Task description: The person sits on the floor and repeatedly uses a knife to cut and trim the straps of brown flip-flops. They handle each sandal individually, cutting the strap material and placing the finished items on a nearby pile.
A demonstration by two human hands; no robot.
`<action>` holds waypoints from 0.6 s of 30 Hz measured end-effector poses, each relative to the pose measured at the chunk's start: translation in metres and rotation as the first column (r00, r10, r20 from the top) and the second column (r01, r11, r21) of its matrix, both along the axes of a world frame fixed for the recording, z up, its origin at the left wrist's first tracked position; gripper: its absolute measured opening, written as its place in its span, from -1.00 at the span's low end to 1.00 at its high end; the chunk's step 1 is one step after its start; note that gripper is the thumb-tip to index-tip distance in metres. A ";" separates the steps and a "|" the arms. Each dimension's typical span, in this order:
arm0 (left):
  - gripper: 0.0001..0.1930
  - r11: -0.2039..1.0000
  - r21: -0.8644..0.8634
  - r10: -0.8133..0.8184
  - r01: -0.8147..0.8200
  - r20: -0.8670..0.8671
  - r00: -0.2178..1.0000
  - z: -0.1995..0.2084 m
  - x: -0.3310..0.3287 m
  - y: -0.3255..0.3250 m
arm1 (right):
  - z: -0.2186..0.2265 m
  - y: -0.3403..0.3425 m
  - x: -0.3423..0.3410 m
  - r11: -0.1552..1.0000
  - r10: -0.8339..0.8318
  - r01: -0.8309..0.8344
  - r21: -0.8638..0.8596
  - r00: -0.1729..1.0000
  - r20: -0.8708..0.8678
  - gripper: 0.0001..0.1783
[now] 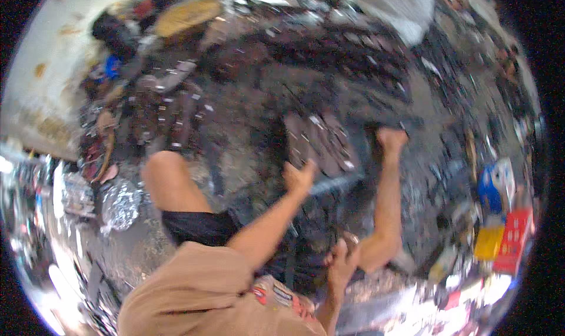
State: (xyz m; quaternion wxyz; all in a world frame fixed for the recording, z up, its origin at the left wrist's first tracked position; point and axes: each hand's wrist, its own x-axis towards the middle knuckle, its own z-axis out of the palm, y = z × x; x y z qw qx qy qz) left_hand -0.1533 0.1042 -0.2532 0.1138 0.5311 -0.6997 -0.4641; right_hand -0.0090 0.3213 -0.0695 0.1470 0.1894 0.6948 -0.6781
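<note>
Several elongated dark brown pieces [321,137], rounded and flat like shoe soles, lie side by side in front of me. My left hand [301,176] is closed at the near end of the leftmost brown piece [298,139], thumb to one side and fingers to the other. My right hand [341,264] is close to my body, beside my bent right leg [382,242]. Its fingers are curled, and a small brownish, shiny thing [351,238] shows at them, too blurred to name. The whole picture is smeared by motion.
More dark brown pieces [182,115] lie left of centre, and a long dark heap [329,50] stretches across the far side. A yellow oval thing [188,16] is at the far left. A crumpled clear plastic bag [120,205] sits left, a red crate-like thing [513,242] right. My bare right foot [392,137] is beside the pieces.
</note>
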 end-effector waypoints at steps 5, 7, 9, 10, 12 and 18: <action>-0.02 0.943 0.326 -0.024 0.069 -0.139 0.990 0.078 0.080 -0.088 | 0.032 -0.029 -0.001 0.785 0.551 -0.500 0.366 0.834 -0.041 -0.74; -0.06 0.810 0.586 0.110 -0.024 -0.111 0.988 0.134 0.084 -0.084 | 0.044 -0.034 -0.003 0.680 0.636 -0.626 0.383 0.763 0.118 -0.66; -0.19 0.804 0.595 0.113 -0.011 -0.134 0.984 0.132 0.086 -0.089 | 0.043 -0.046 -0.001 0.637 0.669 -0.687 0.349 0.718 0.191 -0.64; -0.22 0.794 0.608 0.115 -0.007 -0.139 0.983 0.147 0.082 -0.085 | 0.039 -0.051 0.001 0.627 0.668 -0.690 0.363 0.715 0.206 -0.61; -0.27 0.763 0.647 0.133 -0.013 -0.138 0.981 0.171 0.079 -0.086 | 0.025 -0.063 0.003 0.600 0.670 -0.672 0.435 0.719 0.186 -0.60; -0.40 0.730 0.674 0.137 0.107 -0.299 0.944 0.123 0.092 -0.095 | -0.001 -0.106 -0.034 0.425 0.689 -0.627 0.653 0.692 0.216 -0.44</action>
